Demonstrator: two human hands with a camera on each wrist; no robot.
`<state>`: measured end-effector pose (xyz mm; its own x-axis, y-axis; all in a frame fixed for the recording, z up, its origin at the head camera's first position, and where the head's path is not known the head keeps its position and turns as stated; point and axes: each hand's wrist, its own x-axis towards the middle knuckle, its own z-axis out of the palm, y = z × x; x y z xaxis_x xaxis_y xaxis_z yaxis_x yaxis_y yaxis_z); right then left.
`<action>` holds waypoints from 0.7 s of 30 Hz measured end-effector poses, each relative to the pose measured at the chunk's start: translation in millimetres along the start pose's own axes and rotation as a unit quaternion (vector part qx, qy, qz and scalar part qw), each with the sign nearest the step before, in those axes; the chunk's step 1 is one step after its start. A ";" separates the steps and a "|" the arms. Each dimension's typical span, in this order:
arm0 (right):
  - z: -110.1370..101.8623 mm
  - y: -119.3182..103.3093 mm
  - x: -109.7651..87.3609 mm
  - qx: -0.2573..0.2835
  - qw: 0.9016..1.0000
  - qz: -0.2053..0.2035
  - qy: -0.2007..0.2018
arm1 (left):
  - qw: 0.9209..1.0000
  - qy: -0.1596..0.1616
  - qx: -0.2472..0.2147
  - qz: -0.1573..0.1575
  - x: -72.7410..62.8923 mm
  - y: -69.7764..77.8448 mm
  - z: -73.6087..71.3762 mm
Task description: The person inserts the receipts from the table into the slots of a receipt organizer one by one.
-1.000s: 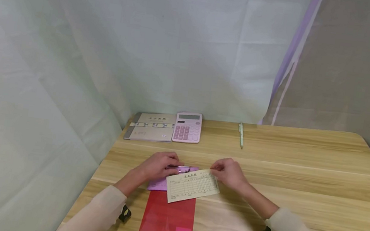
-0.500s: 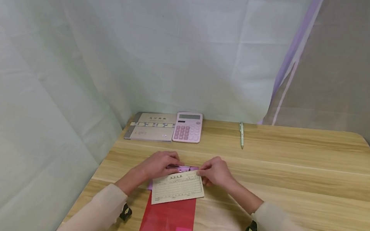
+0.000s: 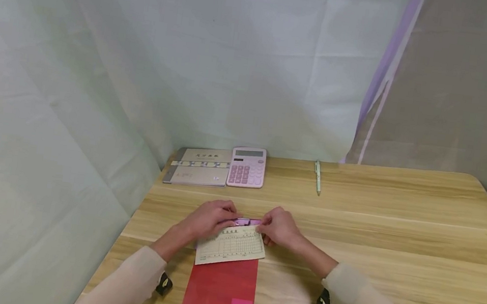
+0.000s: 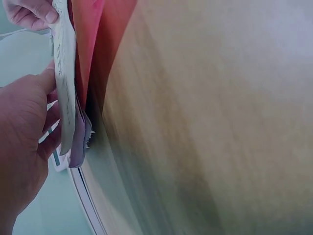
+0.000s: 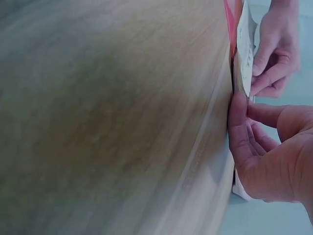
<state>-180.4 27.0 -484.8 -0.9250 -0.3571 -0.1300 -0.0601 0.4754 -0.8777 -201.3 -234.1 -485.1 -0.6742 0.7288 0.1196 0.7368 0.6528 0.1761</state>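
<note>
My left hand [image 3: 211, 218] grips the metal clip at the top of a purple clipboard [image 3: 255, 222]. A cream printed form [image 3: 233, 248] lies slightly tilted across the clipboard, hiding most of it. At the form's upper right corner, my right hand [image 3: 282, 227] pinches the paper between thumb and fingers. Below the form a red folder [image 3: 218, 287] with a pink label extends toward me. In the left wrist view the form [image 4: 65, 83] is seen nearly edge-on, above the purple layer.
Toward the back of the wooden table [image 3: 378, 216] lie a grey-beige notebook [image 3: 199, 174] and a pink calculator [image 3: 247, 168], side by side. A pale green pen [image 3: 317, 177] lies farther right. Cloth curtains [image 3: 255, 61] hang behind and along the left side.
My right hand has brought the form leftward over the clipboard, then slightly up toward the clip. The left hand has stayed at the clip.
</note>
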 end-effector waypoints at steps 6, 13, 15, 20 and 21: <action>0.6 -1.8 0.7 0.003 1.000 0.004 -0.004 | 1.000 0.010 -0.005 -0.012 -2.0 2.3 0.4; 1.4 -2.3 1.2 0.007 1.000 -0.003 -0.004 | 0.999 0.011 -0.004 -0.032 -4.0 2.3 2.9; 1.3 -2.0 1.5 0.010 1.000 -0.004 -0.004 | 1.000 0.015 -0.003 -0.026 -4.0 2.1 3.5; 0.4 -1.4 3.5 0.015 1.000 0.001 -0.009 | 1.000 0.019 -0.003 -0.019 -3.2 1.5 4.5; 0.2 -1.3 4.0 0.016 1.000 0.002 -0.009 | 1.000 0.019 -0.004 -0.019 -3.0 1.5 4.6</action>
<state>-183.9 24.8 -484.3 -0.9180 -0.3704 -0.1417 -0.0444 0.4511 -0.8914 -197.9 -234.4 -489.7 -0.7028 0.6955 0.1494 0.7107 0.6775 0.1894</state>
